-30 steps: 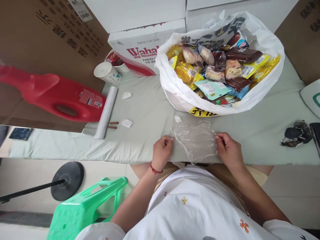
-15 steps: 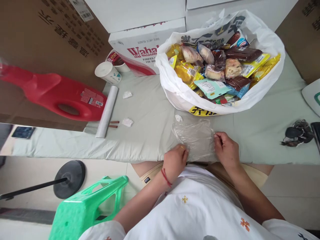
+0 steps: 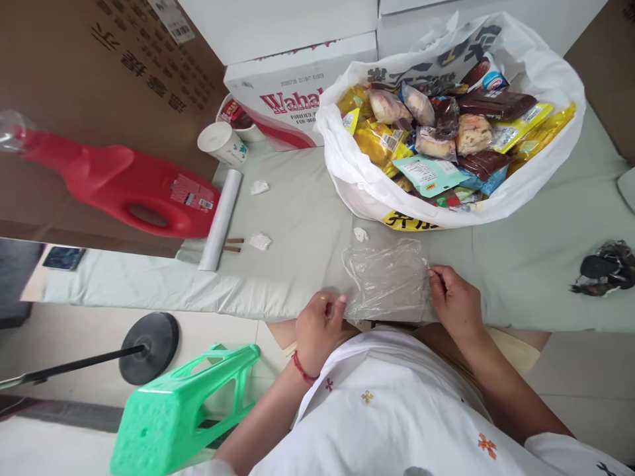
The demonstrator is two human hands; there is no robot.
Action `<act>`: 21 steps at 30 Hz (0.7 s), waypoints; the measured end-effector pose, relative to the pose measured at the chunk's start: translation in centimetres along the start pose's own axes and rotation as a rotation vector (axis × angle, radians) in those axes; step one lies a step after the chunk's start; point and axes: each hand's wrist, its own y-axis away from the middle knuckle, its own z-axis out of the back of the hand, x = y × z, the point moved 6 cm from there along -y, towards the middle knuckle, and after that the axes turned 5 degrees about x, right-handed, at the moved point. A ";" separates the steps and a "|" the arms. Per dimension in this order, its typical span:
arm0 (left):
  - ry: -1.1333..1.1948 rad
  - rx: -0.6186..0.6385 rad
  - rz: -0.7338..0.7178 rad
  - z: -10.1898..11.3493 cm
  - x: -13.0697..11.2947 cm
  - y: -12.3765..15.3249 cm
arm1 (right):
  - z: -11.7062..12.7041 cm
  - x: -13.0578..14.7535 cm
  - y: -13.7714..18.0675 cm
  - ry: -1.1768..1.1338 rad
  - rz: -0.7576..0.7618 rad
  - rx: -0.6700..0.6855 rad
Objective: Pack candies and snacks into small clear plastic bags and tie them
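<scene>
A sheet of clear plastic film (image 3: 389, 281) lies on the cloth-covered table at its front edge, wrinkled, with a bunched left side. My right hand (image 3: 457, 303) pinches its right edge between thumb and fingers. At the lower left corner of the film is my left hand (image 3: 317, 330), fingers curled and thumb tip against the film's edge; the exact grip is partly hidden. Just above the film sits a small white crumpled piece (image 3: 361, 235). Behind it stands a white plastic bag (image 3: 342, 178) full of packaged snacks (image 3: 436, 173).
To the left are a red jug (image 3: 143, 192), a white roll (image 3: 221, 221), two brown sticks (image 3: 233, 244) and a paper cup (image 3: 223, 143). A white carton (image 3: 282, 92) stands behind. Keys (image 3: 602, 268) lie at right. A green stool (image 3: 163, 413) is below left.
My left hand has moved left, and the film's lower left corner has spread out with it. My right hand keeps its pinch on the right edge. The view has shifted slightly.
</scene>
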 end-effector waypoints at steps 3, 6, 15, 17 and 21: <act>-0.043 0.018 -0.062 -1.4 -2.2 -2.0 | 0.1 0.3 -0.2 0.000 0.019 -0.010; -0.015 0.048 -0.071 -2.5 -3.1 -3.6 | 0.5 0.3 -0.4 0.012 0.026 -0.032; 0.149 0.095 0.029 -0.3 1.0 -3.8 | 1.1 -0.6 -0.6 0.024 0.066 -0.023; 0.062 -0.036 -0.005 0.7 1.0 -3.2 | 0.9 -0.6 -0.7 0.043 0.075 -0.019; -0.052 -0.358 -0.366 2.1 -3.4 -1.2 | 0.6 -0.5 -0.6 0.095 0.136 -0.001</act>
